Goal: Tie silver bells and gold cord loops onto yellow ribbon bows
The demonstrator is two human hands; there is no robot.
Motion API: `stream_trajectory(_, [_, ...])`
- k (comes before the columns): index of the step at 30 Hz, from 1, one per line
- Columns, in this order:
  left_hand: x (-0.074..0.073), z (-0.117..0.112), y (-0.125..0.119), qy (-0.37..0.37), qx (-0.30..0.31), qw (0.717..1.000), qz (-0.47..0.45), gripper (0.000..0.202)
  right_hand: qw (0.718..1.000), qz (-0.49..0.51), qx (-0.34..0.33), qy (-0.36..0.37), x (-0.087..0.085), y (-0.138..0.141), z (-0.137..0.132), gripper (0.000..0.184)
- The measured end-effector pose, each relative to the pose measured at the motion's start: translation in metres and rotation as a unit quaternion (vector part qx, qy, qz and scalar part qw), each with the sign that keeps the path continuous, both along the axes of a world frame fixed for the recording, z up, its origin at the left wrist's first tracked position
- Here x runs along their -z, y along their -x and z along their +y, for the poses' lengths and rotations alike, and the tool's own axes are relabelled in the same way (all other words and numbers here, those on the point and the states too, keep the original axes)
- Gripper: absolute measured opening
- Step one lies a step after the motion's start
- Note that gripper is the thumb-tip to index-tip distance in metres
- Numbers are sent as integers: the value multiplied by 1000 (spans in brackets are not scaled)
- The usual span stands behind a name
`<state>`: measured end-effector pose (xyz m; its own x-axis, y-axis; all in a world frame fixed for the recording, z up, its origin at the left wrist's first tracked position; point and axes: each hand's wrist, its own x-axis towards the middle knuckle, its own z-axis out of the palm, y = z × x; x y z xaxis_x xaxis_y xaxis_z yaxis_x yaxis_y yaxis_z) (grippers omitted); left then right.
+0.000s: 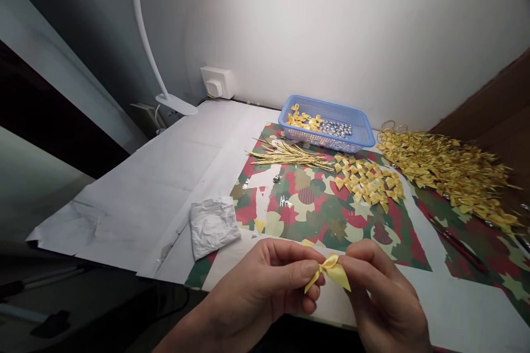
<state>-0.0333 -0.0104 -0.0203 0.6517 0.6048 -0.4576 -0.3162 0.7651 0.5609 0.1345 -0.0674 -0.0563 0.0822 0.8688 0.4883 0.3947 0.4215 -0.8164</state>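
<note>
A small yellow ribbon bow (334, 272) is pinched between my two hands above the front edge of the table. My left hand (273, 278) grips its left side between thumb and forefinger. On the other side, the fingers of my right hand (383, 292) close on the bow's right loop. Just beyond lie a pile of yellow bows (368, 179), a bundle of gold twist ties (290, 154) and a single silver bell (276, 178), all on a camouflage-like patterned sheet (306, 220).
At the back, a blue basket (360, 143) holds yellow bows and silver bells. A large heap of gold bow pieces (451, 168) lies at the right, with dark-handled pliers or scissors (459, 245) before it. Crumpled white paper (213, 226) sits left; a white lamp (176, 103) stands behind.
</note>
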Motion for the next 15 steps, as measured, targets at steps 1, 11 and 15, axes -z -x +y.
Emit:
stream_trajectory(1, [0,0,0,2,3,1000,-2,10,1000,0,3,0,0,0,0,29])
stream_trajectory(11, [1,0,1,30,15,999,-3,10,1000,3,-3,-15,3,2,2,30])
stream_trajectory(15, [0,-1,2,30,15,999,3,11,1000,-1,-6,-19,4,1,2,31])
